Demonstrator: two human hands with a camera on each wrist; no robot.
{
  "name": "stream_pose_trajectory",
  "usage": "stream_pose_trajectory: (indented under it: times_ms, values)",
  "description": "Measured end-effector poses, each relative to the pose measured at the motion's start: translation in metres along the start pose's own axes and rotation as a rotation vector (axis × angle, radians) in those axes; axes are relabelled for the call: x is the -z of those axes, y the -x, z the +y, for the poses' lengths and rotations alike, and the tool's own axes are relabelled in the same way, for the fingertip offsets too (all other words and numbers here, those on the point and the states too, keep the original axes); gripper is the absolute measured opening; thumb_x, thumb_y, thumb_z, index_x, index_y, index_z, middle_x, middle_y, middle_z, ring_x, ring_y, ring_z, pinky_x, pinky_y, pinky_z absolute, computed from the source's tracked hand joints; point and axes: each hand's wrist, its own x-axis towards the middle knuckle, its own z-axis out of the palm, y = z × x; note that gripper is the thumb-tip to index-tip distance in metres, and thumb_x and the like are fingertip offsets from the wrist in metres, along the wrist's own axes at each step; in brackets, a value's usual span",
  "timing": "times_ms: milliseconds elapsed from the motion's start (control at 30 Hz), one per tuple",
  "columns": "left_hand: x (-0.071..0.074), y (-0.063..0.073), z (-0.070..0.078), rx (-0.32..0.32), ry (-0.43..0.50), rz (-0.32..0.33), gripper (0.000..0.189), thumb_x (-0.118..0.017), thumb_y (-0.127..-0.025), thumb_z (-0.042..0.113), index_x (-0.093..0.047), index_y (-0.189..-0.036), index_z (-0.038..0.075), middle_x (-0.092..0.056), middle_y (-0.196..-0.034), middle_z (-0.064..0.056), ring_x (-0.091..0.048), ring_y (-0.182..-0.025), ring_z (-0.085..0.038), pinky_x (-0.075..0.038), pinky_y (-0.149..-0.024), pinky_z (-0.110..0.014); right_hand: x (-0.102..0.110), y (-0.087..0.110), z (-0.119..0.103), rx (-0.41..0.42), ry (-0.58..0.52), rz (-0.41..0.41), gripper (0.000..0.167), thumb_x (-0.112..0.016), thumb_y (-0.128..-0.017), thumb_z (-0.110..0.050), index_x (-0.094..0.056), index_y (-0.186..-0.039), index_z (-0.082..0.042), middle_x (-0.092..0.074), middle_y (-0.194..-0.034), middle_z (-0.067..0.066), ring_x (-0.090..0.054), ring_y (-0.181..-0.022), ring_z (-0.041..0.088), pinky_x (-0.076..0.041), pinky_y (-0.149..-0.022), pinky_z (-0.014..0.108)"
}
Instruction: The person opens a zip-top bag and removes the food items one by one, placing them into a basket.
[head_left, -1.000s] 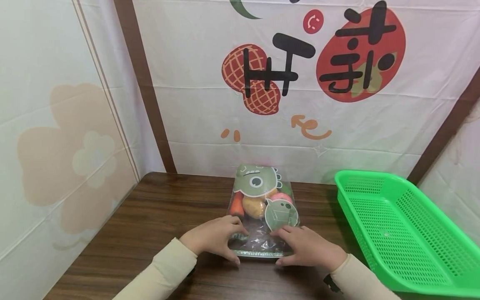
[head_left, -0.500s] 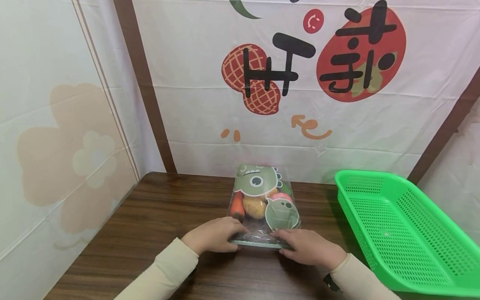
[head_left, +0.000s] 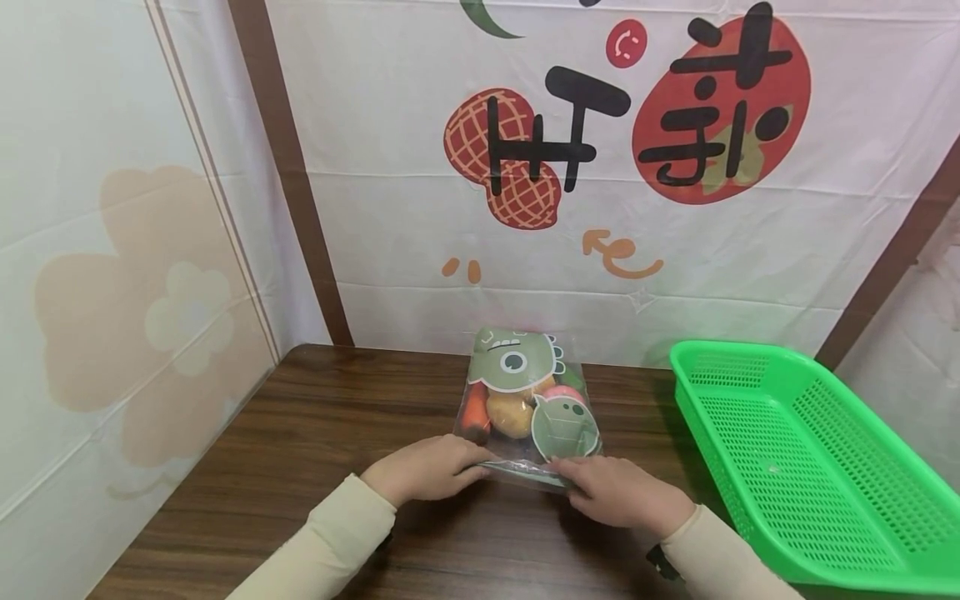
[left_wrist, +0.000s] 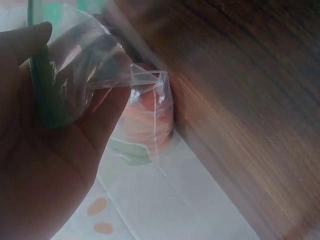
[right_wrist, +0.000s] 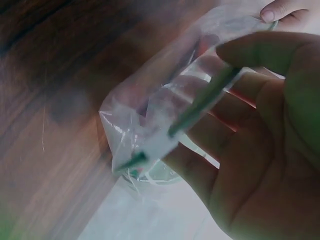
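Gripping the lower, green-edged end of a clear bag (head_left: 564,433) with left hand (head_left: 427,471) and right hand (head_left: 628,493), at lower centre of the head frame. Showing a yellow item (head_left: 510,415) inside, on a brown tabletop (head_left: 330,417), with a green basket (head_left: 817,500) lower right.

Basket (head_left: 813,467) cropped at right; pink item (head_left: 562,392), perhaps fruit, part-hidden
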Motion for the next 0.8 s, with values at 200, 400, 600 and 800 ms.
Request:
stream_pose_trajectory:
  times_ms: [200,400,600,800]
  values:
    - [0.004,0.002,-0.001,0.002,0.013,-0.004,0.027,-0.051,-0.107,0.023,-0.07,-0.125,0.015,-0.07,-0.115,0.007,-0.063,-0.107,-0.004,-0.05,-0.094,-0.032,0.005,0.003,0.005,0.095,-0.003,0.057,0.038,-0.074,-0.086,-0.003,-0.063,-0.123,-0.01,-0.062,-0.109,0.0,-0.062,-0.097,0.015,-0.054,-0.079,0.036]
    - [0.016,0.001,0.001,-0.028,0.005,0.041,0.025,-0.052,-0.106,0.023,-0.072,-0.119,0.014,-0.071,-0.1,0.007,-0.062,-0.091,0.001,-0.052,-0.086,-0.03,0.015,0.004,0.009,0.061,-0.059,0.099,0.03,-0.07,-0.086,0.002,-0.06,-0.111,-0.013,-0.057,-0.095,-0.006,-0.057,-0.084,0.009,-0.052,-0.072,0.032]
    - [0.025,0.001,0.0,-0.065,0.001,0.1,0.018,-0.056,-0.105,0.023,-0.072,-0.105,0.017,-0.057,-0.077,0.016,-0.053,-0.07,0.001,-0.05,-0.073,-0.025,0.027,0.003,0.009,0.044,-0.149,0.112,0.03,-0.067,-0.086,0.003,-0.057,-0.108,-0.014,-0.062,-0.089,-0.006,-0.057,-0.08,0.007,-0.052,-0.07,0.031]
    - [0.029,0.002,0.0,-0.059,0.007,0.099,0.017,-0.056,-0.105,0.025,-0.071,-0.099,0.02,-0.051,-0.072,0.017,-0.049,-0.065,0.001,-0.048,-0.069,-0.023,0.03,0.003,0.01,0.062,-0.183,0.097,0.025,-0.066,-0.088,0.003,-0.057,-0.103,-0.016,-0.061,-0.088,-0.009,-0.056,-0.078,0.005,-0.051,-0.068,0.029]
